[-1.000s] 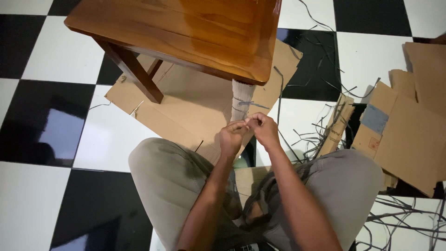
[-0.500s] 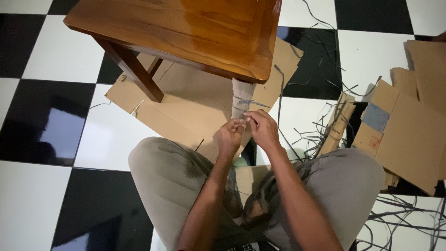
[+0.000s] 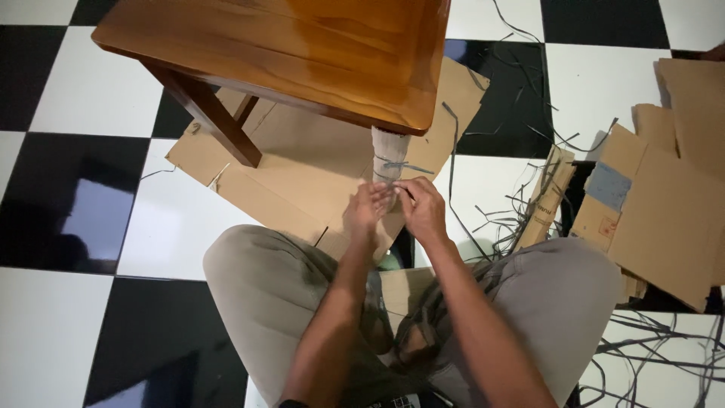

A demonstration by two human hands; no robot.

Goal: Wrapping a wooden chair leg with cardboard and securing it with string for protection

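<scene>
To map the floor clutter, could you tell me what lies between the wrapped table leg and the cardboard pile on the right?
Loose dark straps on the floor, in the head view.

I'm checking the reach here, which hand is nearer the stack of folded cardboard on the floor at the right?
Right. The right hand is at the wrapped table leg, on the side toward the cardboard stack. The left hand is just beyond it, farther from the stack.
</scene>
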